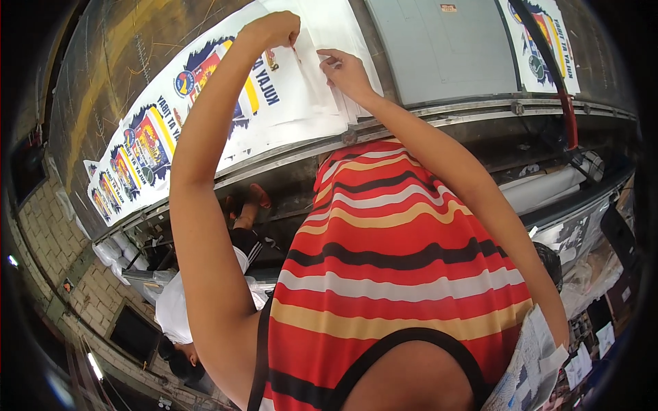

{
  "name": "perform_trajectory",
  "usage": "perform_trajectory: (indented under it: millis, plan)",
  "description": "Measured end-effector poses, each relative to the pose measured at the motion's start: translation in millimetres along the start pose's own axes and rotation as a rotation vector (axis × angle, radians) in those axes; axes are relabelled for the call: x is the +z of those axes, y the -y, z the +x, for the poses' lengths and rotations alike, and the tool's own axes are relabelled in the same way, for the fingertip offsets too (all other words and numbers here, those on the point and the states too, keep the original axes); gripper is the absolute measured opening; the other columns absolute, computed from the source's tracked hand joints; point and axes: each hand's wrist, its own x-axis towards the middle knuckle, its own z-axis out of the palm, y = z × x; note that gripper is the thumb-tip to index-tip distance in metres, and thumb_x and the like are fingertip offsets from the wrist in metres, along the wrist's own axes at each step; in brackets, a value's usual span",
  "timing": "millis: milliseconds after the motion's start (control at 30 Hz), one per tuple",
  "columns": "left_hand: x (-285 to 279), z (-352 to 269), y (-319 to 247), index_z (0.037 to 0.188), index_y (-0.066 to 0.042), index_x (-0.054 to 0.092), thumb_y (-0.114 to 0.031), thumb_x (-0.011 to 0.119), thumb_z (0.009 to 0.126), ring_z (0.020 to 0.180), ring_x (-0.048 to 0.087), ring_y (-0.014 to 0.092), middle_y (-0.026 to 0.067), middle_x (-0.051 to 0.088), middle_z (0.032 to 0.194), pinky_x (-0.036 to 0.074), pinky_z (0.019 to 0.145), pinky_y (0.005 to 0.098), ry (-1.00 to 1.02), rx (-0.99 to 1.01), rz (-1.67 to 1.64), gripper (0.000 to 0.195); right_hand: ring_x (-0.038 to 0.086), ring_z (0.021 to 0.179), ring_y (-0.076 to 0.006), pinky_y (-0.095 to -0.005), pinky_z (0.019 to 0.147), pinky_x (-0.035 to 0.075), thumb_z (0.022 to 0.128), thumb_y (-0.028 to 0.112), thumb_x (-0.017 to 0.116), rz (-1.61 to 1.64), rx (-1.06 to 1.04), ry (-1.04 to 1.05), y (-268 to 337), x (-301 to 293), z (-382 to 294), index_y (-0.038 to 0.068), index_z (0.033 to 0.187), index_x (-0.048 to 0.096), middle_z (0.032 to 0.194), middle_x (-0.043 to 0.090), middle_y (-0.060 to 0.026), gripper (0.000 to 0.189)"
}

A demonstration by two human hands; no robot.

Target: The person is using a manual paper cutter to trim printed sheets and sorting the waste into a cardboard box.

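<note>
My left hand (275,32) is above the upper part of a long white printed sheet (288,126), its fingers pinched together. From the fingertips a small, thin reddish thing (296,53) points down to the paper; I cannot tell exactly what it is. Close by on the right, my right hand (347,74) hovers over or rests on plain white sheets (321,97). Its index finger is stretched out and the others are bent, with nothing plainly held. Colourful repeated prints (149,144) with mirrored lettering run along the sheet to the left.
The long dark worktable (103,87) has a metal edge rail (442,119). A grey flat panel (444,51) lies on the right, beside another printed sheet (550,46) and a dark bar with a red end (569,123). Rolls (550,187) lie below. A person in white (172,308) is low on the left.
</note>
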Motion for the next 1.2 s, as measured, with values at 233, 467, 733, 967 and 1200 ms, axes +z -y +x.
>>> perform_trajectory:
  millis: [233, 467, 733, 967, 1200]
  plan:
    - [35, 10, 21, 0.093, 0.003, 0.072, -0.003, 0.066, 0.089, 0.081, 0.072, 0.027, 0.0135, 0.071, 0.096, 0.061, 0.065, 0.034, -0.235, 0.163, -0.001, 0.01, 0.07, 0.061, -0.015, -0.0287, 0.058, 0.057, 0.093, 0.011, 0.064, 0.02, 0.043, 0.046, 13, 11, -6, 0.005, 0.131, 0.068, 0.09, 0.072, -0.0086, 0.039]
    - [20, 7, -1, 0.095, 0.003, 0.072, -0.002, 0.065, 0.092, 0.08, 0.071, 0.024, 0.0112, 0.069, 0.093, 0.061, 0.063, 0.0319, -0.259, 0.209, -0.093, 0.009, 0.069, 0.061, -0.0146, -0.0284, 0.058, 0.057, 0.093, 0.01, 0.063, -0.01, 0.026, 0.025, 10, 1, -3, 0.004, 0.132, 0.068, 0.09, 0.072, -0.0084, 0.04]
    - [18, 8, -7, 0.094, 0.003, 0.07, -0.001, 0.063, 0.092, 0.084, 0.071, 0.024, 0.0111, 0.071, 0.096, 0.061, 0.064, 0.0332, -0.25, 0.212, -0.122, 0.008, 0.068, 0.061, -0.0136, -0.028, 0.058, 0.056, 0.093, 0.01, 0.064, 0.009, 0.012, 0.033, 11, 5, -3, 0.003, 0.132, 0.067, 0.088, 0.072, -0.0081, 0.041]
    - [15, 10, -6, 0.096, 0.002, 0.072, 0.0, 0.063, 0.091, 0.086, 0.071, 0.025, 0.0121, 0.071, 0.096, 0.061, 0.067, 0.0353, -0.243, 0.207, -0.093, 0.01, 0.067, 0.06, -0.0133, -0.0289, 0.057, 0.055, 0.094, 0.013, 0.067, 0.054, 0.027, 0.02, 9, 7, -1, 0.003, 0.13, 0.069, 0.089, 0.072, -0.0088, 0.037]
    - [13, 7, -5, 0.095, 0.002, 0.073, 0.0, 0.063, 0.09, 0.088, 0.07, 0.024, 0.0105, 0.069, 0.097, 0.06, 0.073, 0.0351, -0.212, 0.257, -0.134, 0.012, 0.065, 0.062, -0.016, -0.0304, 0.062, 0.054, 0.093, 0.016, 0.069, -0.015, 0.036, -0.023, 12, 11, -6, 0.006, 0.128, 0.071, 0.09, 0.074, -0.0082, 0.036]
